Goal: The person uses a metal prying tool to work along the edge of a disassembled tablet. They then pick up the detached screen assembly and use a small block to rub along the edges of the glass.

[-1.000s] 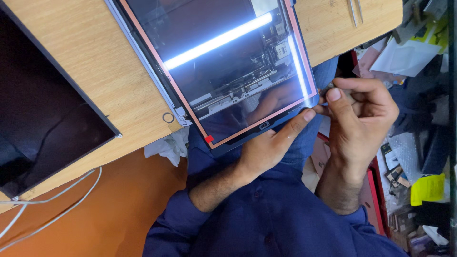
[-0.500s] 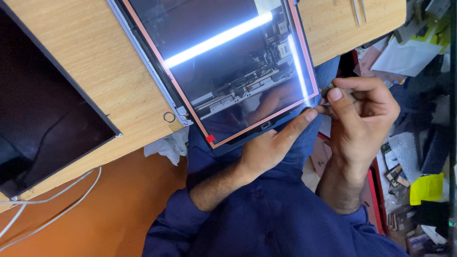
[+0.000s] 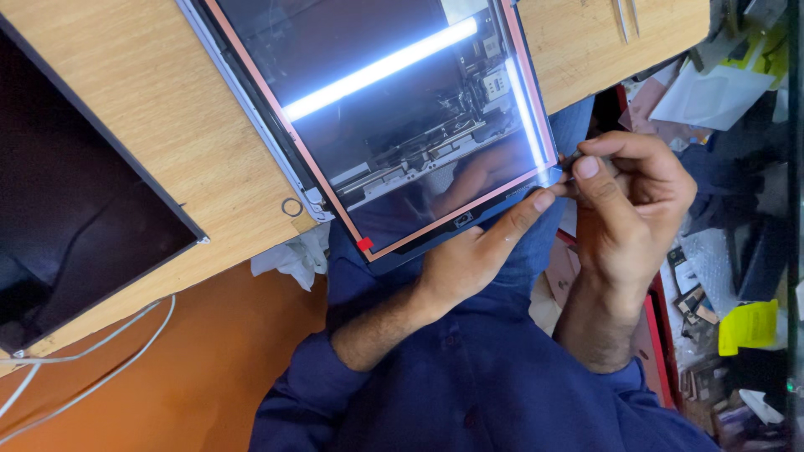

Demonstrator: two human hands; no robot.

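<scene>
The wooden bench [image 3: 159, 125] carries the work, and the glossy panel [image 3: 394, 109] lies flat on it with its near right corner hanging past the edge over the person's lap. That overhang looks deliberate: it puts the corner where both hands can get at it from the side and from below.

The panel is dark and mirror-like, edged with a thin pinkish border, with a small red tab [image 3: 365, 243] at its near left corner. It reflects a long bright tube light and, fainter, a hand and some metal parts, so the surface itself is hard to read. It sits in a pale grey frame [image 3: 251, 113] that shows along its left side.

A second dark screen [image 3: 75, 218] lies to the left on the same bench, well apart, with white cables [image 3: 100, 372] trailing off below it.

The left hand [image 3: 469, 259] lies open under the near edge, its forefinger stretched to touch the corner, seemingly steadying it. The right hand [image 3: 636, 201] is closed in a pinch on a thin tool [image 3: 571, 161], tip pressed at that same corner; the tool is mostly hidden by the fingers.

A small ring [image 3: 291, 207] rests on the bench just left of the frame, and a crumpled white cloth [image 3: 289, 258] hangs at the bench edge.
</scene>
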